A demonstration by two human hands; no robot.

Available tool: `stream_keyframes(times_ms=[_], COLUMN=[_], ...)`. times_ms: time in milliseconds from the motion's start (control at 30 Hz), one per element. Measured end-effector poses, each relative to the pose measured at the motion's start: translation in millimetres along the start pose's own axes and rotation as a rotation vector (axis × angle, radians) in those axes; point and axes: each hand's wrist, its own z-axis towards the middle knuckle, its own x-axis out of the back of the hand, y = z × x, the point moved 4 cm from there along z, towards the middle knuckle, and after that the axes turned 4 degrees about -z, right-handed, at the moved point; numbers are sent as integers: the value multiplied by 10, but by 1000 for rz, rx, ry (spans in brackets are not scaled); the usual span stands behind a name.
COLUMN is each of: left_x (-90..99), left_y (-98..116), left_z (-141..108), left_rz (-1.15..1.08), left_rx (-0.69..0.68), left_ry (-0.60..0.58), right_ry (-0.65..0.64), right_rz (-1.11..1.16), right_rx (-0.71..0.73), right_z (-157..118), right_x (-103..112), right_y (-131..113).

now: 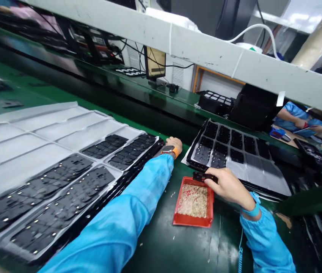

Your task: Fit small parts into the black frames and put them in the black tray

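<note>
Right grip [229, 185] pinches a small black part [204, 176] above the red tray [192, 223].
The part lies sideways, left of the grip; left grip [174, 146] curls at the black parts tray [140, 161], its hold unclear.

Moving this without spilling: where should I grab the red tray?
Take the red tray by its near rim, from your side: that edge is free, while the right hand sits over the far corner. Keep it level; loose material fills it.

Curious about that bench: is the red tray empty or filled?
Not empty: the red tray holds a layer of pale, crumbly material flecked with red, covering most of its floor.
</note>
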Motion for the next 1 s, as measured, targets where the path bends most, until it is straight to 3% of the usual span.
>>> stream_keyframes(times_ms=[100, 200, 300, 433, 467, 533, 600, 667, 733, 800, 833, 900, 1000], left_x=[-25, 65, 130, -70, -145, -198, -133, 19, 118, 84, 43, -65, -200], left_y=[-8, -70, -305, -872, -993, -1092, -983, -718, -403, -163, -92, -31, -46], left_z=[86, -172, -838, -1847, -2016, -2231, -2323, -2365, -2379, -2374, -2373, -2376, -2393], left_rz=[25, 30, 6, -88, -58, -9, -7, -161, -535, -970, -1126, -1295, -1356], left_rx=[83, 42, -120, -276, -273, -297, -328, -380, -446, -361, -288, -179, -160], left_ry=[-30, -15, 32, 56, 56, 168, 290, 373, 246, -3, -55, -70, -18], right_ry=[36, 64, 33, -33, -44, -51, -37, -13, 11, 33, 41, 44, 27], right_rz=[65, 262, 485, 598, 623, 666, 686, 709, 770, 853, 889, 957, 1079], right_rx=[-74, -107, -125, -118, -121, -114, -93, -84, -79, -69, -72, -107, -218], right_z=[21, 48, 58, 67, 71, 80, 88, 93, 97, 97, 96, 93, 94], right_x=[19, 21, -22, -105, -129, -177, -226, -289, -366, -451, -494, -584, -735], right_y=[79, 155, 194, 161, 146, 101, 33, -52, -151, -246, -285, -332, -336])
